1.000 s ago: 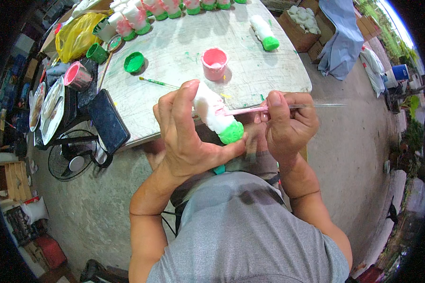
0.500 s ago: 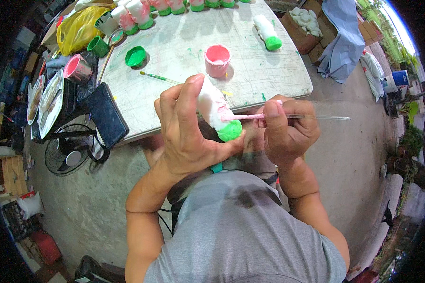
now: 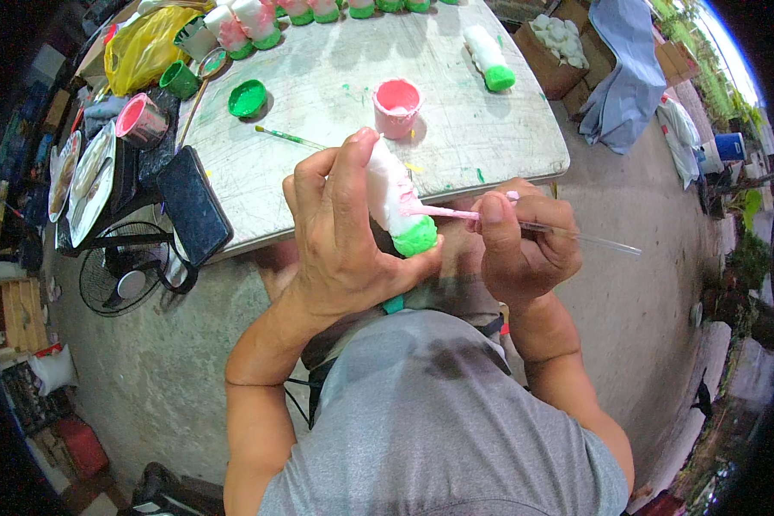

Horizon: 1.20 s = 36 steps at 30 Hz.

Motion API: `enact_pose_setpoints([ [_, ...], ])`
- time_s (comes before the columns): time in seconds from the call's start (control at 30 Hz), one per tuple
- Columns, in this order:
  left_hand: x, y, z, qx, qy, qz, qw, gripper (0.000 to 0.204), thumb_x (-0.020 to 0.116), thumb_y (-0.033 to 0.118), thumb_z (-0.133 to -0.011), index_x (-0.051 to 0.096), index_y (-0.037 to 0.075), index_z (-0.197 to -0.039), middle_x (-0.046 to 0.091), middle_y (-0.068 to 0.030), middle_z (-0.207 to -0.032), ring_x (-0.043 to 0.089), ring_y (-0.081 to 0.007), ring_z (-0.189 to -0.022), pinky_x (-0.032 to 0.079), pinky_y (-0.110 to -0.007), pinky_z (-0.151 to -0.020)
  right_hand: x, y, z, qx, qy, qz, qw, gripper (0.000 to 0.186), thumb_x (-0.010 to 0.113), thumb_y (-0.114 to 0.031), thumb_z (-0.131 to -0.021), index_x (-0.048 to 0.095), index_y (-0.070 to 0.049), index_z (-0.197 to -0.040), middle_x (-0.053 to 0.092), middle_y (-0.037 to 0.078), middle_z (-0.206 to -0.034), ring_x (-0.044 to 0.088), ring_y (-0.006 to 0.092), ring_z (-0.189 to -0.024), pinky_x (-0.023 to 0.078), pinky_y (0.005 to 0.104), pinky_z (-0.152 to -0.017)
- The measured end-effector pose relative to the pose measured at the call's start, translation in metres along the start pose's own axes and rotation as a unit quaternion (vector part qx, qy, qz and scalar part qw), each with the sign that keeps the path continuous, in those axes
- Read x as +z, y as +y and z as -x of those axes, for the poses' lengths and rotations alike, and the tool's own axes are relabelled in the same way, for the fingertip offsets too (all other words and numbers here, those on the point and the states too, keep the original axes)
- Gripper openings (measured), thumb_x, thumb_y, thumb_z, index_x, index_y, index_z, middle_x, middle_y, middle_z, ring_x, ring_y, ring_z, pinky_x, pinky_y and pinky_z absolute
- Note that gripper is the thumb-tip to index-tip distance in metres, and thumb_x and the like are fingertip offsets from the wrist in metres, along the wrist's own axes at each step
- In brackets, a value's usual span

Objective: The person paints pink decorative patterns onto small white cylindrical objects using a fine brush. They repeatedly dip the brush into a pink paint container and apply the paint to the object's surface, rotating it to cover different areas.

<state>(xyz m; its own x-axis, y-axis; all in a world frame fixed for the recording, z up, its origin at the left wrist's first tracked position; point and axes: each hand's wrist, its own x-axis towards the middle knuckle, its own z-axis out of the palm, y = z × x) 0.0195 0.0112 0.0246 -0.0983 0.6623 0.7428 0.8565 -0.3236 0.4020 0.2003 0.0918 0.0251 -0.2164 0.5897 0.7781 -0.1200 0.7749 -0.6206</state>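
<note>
Two hands work just below the counter [image 3: 490,129] edge. Left hand [image 3: 344,232] is wrapped around a white figure [image 3: 396,202] with a green base, tilted. Right hand [image 3: 520,236] pinches a brush [image 3: 456,212], its pink tip touching the figure. Above the figure, on the counter, sits a pink cup [image 3: 396,105].

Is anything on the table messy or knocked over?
A little. One white figurine with a green base lies on its side, apart from the upright row at the far edge. Green paint smears mark the tabletop, and a green-tipped paintbrush lies loose there.
</note>
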Motion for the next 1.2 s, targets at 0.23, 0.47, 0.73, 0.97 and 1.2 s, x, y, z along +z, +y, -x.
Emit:
enact_pose_setpoints([
  [0.23,0.001,0.001,-0.001,-0.002,-0.008,-0.006,1.000,0.117,0.095,0.027,-0.055,0.034,-0.004,-0.150,0.057,-0.0201,-0.136,0.052,-0.0383,-0.119,0.042,-0.049,-0.103,0.000,0.001,0.000,0.005,0.001,-0.015,1.000,0.017,0.076,0.003,-0.089,0.061,-0.004,-0.096,0.070,0.013,-0.075,0.064,0.0181,-0.058,0.050,0.0317,-0.052],
  [0.47,0.002,0.001,-0.003,-0.002,-0.013,-0.006,1.000,0.120,0.096,0.027,-0.053,0.033,-0.003,-0.150,0.056,-0.0201,-0.137,0.052,-0.0390,-0.121,0.042,-0.050,-0.105,-0.002,0.000,-0.004,0.001,-0.021,-0.026,0.999,0.018,0.075,0.005,-0.089,0.060,-0.004,-0.094,0.070,0.013,-0.074,0.063,0.0177,-0.057,0.049,0.0316,-0.051],
  [0.73,-0.001,-0.002,0.000,-0.016,-0.032,0.027,0.999,0.128,0.099,0.026,-0.054,0.024,-0.002,-0.155,0.051,-0.0213,-0.140,0.052,-0.0381,-0.126,0.044,-0.050,-0.108,-0.002,0.000,-0.007,0.008,0.020,-0.004,1.000,0.012,0.065,0.004,-0.097,0.054,-0.001,-0.097,0.067,0.013,-0.076,0.062,0.0138,-0.061,0.051,0.0268,-0.054],
  [0.97,0.005,-0.005,0.005,-0.009,-0.034,0.113,0.993,0.133,0.101,0.029,-0.059,0.017,-0.001,-0.157,0.044,-0.0242,-0.144,0.054,-0.0366,-0.132,0.044,-0.049,-0.114,0.011,-0.007,-0.020,0.149,0.082,-0.177,0.969,0.015,0.067,0.006,-0.096,0.055,-0.002,-0.100,0.067,0.011,-0.081,0.064,0.0098,-0.064,0.054,0.0253,-0.057],
  [1.2,0.001,-0.005,0.004,0.000,-0.035,0.075,0.997,0.132,0.101,0.031,-0.056,0.020,-0.002,-0.156,0.050,-0.0239,-0.142,0.055,-0.0383,-0.128,0.045,-0.048,-0.110,0.018,0.003,-0.018,0.133,0.082,-0.129,0.979,0.012,0.067,0.004,-0.097,0.056,-0.002,-0.096,0.067,0.011,-0.081,0.064,0.0104,-0.062,0.055,0.0258,-0.055],
])
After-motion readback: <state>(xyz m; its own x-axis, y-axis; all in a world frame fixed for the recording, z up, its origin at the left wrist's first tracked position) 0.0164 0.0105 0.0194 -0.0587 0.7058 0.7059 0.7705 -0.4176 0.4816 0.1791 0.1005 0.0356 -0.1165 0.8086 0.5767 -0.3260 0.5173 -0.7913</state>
